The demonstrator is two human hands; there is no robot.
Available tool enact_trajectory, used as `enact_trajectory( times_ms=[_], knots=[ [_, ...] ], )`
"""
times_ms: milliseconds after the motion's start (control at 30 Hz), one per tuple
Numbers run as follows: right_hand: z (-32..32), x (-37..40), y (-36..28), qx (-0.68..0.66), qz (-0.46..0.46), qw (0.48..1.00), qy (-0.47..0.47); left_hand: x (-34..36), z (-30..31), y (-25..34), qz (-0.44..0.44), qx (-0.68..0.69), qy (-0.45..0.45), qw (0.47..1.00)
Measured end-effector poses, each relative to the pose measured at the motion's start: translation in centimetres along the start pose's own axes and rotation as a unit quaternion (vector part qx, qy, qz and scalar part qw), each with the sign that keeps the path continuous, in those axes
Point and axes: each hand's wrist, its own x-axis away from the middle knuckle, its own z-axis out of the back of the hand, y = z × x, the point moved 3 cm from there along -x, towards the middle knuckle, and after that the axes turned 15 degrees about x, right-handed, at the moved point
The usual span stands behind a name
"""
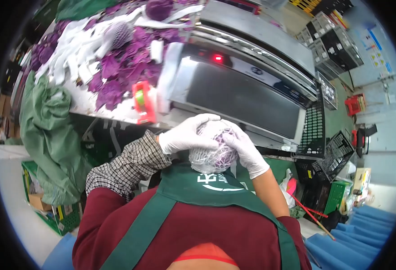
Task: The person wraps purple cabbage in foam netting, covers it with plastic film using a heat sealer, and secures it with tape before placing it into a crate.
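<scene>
Close to my chest I hold a round purple cabbage (216, 150), covered by a white foam net and crinkled clear film. My left hand (186, 135), in a white glove, curls round its left side. My right hand (245, 150), gloved too, presses on its right side. The film bunches loosely along the cabbage's lower edge, over my green apron. Just beyond my hands sits a metal wrapping machine (240, 96) with a dark flat plate and a lit red display. Left of the machine stands a red tape dispenser (144, 102) with a green roll.
Purple leaves (126, 63) and white foam nets (79, 51) cover the table at the left. Another netted cabbage (119, 36) lies among them. A green sack (49, 139) hangs at the left edge. Black crates (312, 128) stand right of the machine.
</scene>
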Motion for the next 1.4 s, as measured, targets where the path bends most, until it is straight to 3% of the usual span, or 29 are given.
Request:
enact_trajectory(
  times_ms=[67, 233, 333, 367, 467, 500, 533, 600, 700, 733, 800, 933, 967, 1033, 1067, 1100, 1133, 1167, 1200, 1233, 1300, 1333, 1400],
  knots=[
    [3.8, 1.8, -2.1, 0.025, 0.03, 0.999, 0.022, -3.3, -3.1, 1.7, 0.023, 0.059, -0.01, 0.998],
    [15.1, 6.7, -3.1, 0.008, 0.152, 0.987, 0.059, -11.8, -13.8, 4.3, -0.045, -0.12, -0.065, 0.99],
    [21.9, 10.0, -2.3, -0.012, 0.23, 0.969, 0.087, -17.2, -18.7, 3.2, 0.008, 0.086, -0.026, 0.996],
    [24.0, 10.7, -2.0, -0.035, 0.223, 0.968, 0.111, -19.4, -20.6, 2.6, 0.007, 0.097, -0.011, 0.995],
    [31.8, 11.1, 1.2, -0.124, 0.198, 0.958, 0.165, -25.2, -24.5, 0.7, -0.018, -0.061, -0.028, 0.998],
    [34.8, 11.1, 3.3, -0.2, 0.171, 0.951, 0.162, -26.3, -25.2, 1.1, 0.015, -0.057, -0.039, 0.997],
    [38.0, 11.0, 5.4, -0.271, 0.143, 0.939, 0.154, -27.1, -25.0, 2.2, -0.005, -0.084, -0.044, 0.995],
    [44.2, 10.4, 8.4, -0.347, 0.146, 0.895, 0.239, -27.6, -23.6, 5.7, -0.115, -0.095, 0.03, 0.988],
    [54.3, 6.7, 16.4, -0.318, 0.088, 0.867, 0.373, -24.4, -17.5, 8.6, -0.238, -0.027, 0.195, 0.951],
    [57.2, 4.8, 19.9, -0.298, 0.062, 0.864, 0.4, -22.5, -15.5, 9.0, -0.245, -0.042, 0.204, 0.947],
    [60.5, 1.0, 23.2, -0.29, 0.059, 0.855, 0.426, -17.6, -10.9, 8.5, -0.229, 0.009, 0.375, 0.898],
    [65.3, -9.0, 31.2, -0.193, 0.031, 0.856, 0.479, -6.4, -4.2, 7.0, -0.218, -0.029, 0.61, 0.762],
    [65.5, -10.2, 31.5, -0.157, -0.018, 0.825, 0.543, -4.0, -3.5, 7.0, -0.195, -0.048, 0.659, 0.724],
    [65.6, -12.3, 32.0, -0.173, -0.011, 0.826, 0.537, -1.7, -5.1, 6.6, -0.174, -0.081, 0.747, 0.636],
    [65.9, -13.8, 32.8, -0.168, 0.057, 0.861, 0.477, 0.4, -5.0, 6.3, -0.176, -0.093, 0.756, 0.624],
    [65.4, -14.4, 32.7, -0.085, 0.052, 0.87, 0.484, 1.8, -5.6, 6.1, -0.149, -0.125, 0.78, 0.595],
    [65.7, -16.5, 36.3, -0.137, 0.065, 0.897, 0.415, 2.0, -6.6, 6.0, -0.142, -0.138, 0.807, 0.557],
    [64.4, -15.5, 33.5, -0.263, 0.017, 0.916, 0.303, 2.7, -7.1, 5.8, -0.138, -0.133, 0.813, 0.55],
    [64.7, -15.9, 34.6, -0.29, -0.032, 0.909, 0.298, 3.1, -7.5, 5.6, -0.128, -0.145, 0.826, 0.529],
    [66.6, -17.1, 38.0, -0.239, 0.036, 0.938, 0.25, 3.3, -7.7, 5.4, -0.133, -0.145, 0.822, 0.534],
    [67.2, -15.9, 38.1, -0.124, -0.099, 0.93, 0.33, 3.9, -6.7, 4.6, -0.16, -0.147, 0.821, 0.528],
    [69.3, -17.5, 41.9, -0.08, -0.144, 0.927, 0.338, 4.0, -5.7, 4.2, -0.16, -0.138, 0.82, 0.532],
    [71.8, -18.4, 43.8, 0.043, -0.27, 0.888, 0.37, 4.2, -3.9, 3.6, -0.125, -0.128, 0.813, 0.553]
  ],
)
